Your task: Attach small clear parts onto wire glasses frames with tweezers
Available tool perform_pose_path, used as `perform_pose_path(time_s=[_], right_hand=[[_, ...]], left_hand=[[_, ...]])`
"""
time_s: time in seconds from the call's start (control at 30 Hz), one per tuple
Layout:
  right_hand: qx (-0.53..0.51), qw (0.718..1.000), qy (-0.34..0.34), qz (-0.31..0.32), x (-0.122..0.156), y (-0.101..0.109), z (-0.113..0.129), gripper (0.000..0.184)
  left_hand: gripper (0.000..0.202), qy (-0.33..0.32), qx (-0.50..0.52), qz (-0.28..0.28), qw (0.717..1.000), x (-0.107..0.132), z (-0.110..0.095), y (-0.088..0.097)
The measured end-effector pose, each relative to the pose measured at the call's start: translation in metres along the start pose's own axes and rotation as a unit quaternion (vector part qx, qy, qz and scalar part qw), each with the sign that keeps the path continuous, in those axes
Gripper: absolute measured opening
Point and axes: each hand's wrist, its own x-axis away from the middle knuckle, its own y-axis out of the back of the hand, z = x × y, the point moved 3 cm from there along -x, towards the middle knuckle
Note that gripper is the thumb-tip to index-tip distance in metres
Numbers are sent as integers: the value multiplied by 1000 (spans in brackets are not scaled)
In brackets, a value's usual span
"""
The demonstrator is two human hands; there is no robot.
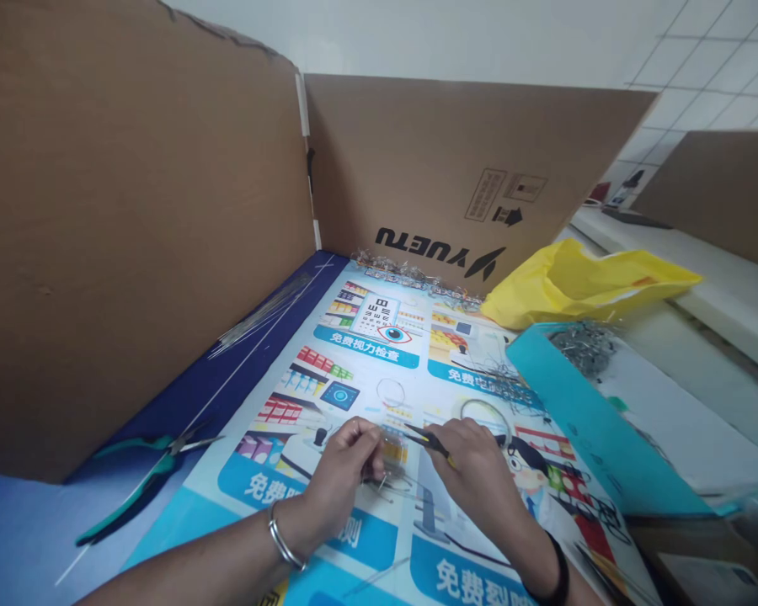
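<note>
My left hand [339,477] is closed in a pinch on a small wire piece [385,484] just above the printed poster [366,353]. A silver bangle [283,539] sits on that wrist. My right hand [480,471] is closed round a black-and-yellow pair of pliers [430,439], whose tip points left towards the wire piece. A black band is on the right wrist. Both hands meet near the poster's lower middle.
Green-handled pliers [140,475] lie at the left on the blue surface. Straight wires [262,316] rest by the cardboard wall [132,219]. A teal tray [581,412] with metal bits, a yellow bag [581,282] and wire rings [392,391] lie further back and right.
</note>
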Motion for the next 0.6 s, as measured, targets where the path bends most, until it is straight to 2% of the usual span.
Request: perform_pose_path(time_s=[0.13,0.37,0.6], right_hand=[[-2,1000,28,6,0,3,6,16],[91,992,73,-51,3,2,12,18],[119,986,95,-63,4,2,8,19]], left_hand=[[21,-7,6,-4,1000,-2,1,3],[23,-2,-1,-7,1000,-1,0,3],[21,-12,-46,-11,999,0,-7,0]])
